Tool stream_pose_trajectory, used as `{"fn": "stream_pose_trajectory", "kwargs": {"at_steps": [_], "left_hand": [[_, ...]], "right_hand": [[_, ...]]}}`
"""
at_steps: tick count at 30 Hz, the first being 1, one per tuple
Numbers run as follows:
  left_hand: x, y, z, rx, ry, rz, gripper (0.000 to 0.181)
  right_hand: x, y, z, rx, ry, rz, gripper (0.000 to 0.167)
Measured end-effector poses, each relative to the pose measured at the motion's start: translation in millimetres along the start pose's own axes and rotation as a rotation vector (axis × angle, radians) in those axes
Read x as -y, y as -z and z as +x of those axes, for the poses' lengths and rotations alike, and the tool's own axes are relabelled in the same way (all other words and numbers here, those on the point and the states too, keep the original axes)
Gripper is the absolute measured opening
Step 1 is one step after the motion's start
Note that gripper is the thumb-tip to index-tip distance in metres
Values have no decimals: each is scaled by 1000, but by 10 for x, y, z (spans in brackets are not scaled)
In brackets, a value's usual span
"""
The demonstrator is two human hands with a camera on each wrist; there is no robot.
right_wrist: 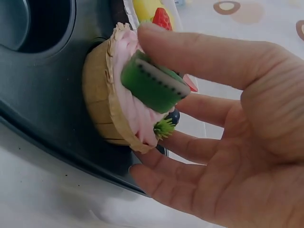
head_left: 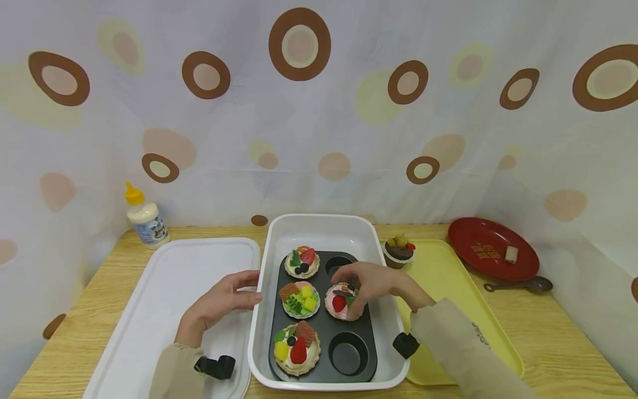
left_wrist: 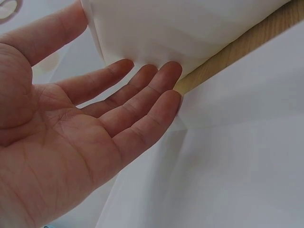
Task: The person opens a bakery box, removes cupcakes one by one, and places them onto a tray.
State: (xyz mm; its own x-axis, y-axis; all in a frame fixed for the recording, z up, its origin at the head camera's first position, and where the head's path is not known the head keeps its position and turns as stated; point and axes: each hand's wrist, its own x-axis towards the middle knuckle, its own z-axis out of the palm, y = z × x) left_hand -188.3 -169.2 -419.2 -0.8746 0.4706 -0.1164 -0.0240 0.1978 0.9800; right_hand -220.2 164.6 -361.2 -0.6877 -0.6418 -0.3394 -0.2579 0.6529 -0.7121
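Observation:
In the head view a white bin (head_left: 319, 228) holds a dark muffin tin (head_left: 325, 338). My right hand (head_left: 376, 281) grips a pink-creamed tart (head_left: 334, 312) in the tin's right middle cup. The right wrist view has the thumb of this hand (right_wrist: 228, 123) at one edge of the tart (right_wrist: 99, 97) and fingers at the opposite edge; a green slice tops the cream. Three fruit tarts (head_left: 301, 300) fill the tin's left column. Beside the bin's left wall, my left hand (head_left: 219, 302) touches it with fingertips; its fingers (left_wrist: 137, 121) are loosely extended.
A white tray (head_left: 199, 271) lies left of the bin, with a yellow-capped bottle (head_left: 149, 224) behind. To the right are a dark-topped cupcake (head_left: 398, 252), a yellow tray (head_left: 438, 282), a red plate (head_left: 473, 235) bearing a small pale block, and a dark spoon (head_left: 540, 284).

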Motion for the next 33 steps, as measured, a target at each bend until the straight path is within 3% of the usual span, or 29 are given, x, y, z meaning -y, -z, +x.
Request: {"fn": "stream_pose_trajectory", "kwargs": {"at_steps": [9,19,23,28,33], "left_hand": [[12,7,11,-4,2,5,65],[14,4,1,9,0,-10,66],[14,5,1,9,0,-9,65],[10,1,1,5,1,-7,65],[16,1,5,0,1,-10,64]], "right_hand": [[0,-45,30,32,-34,-16,68],[56,-54,29,92,-81,-129,86],[64,-59,29,89,-81,-149,89],[53,-74,55,62,-23,-201,89],[60,-90,76,42,-57,-214,84]]}}
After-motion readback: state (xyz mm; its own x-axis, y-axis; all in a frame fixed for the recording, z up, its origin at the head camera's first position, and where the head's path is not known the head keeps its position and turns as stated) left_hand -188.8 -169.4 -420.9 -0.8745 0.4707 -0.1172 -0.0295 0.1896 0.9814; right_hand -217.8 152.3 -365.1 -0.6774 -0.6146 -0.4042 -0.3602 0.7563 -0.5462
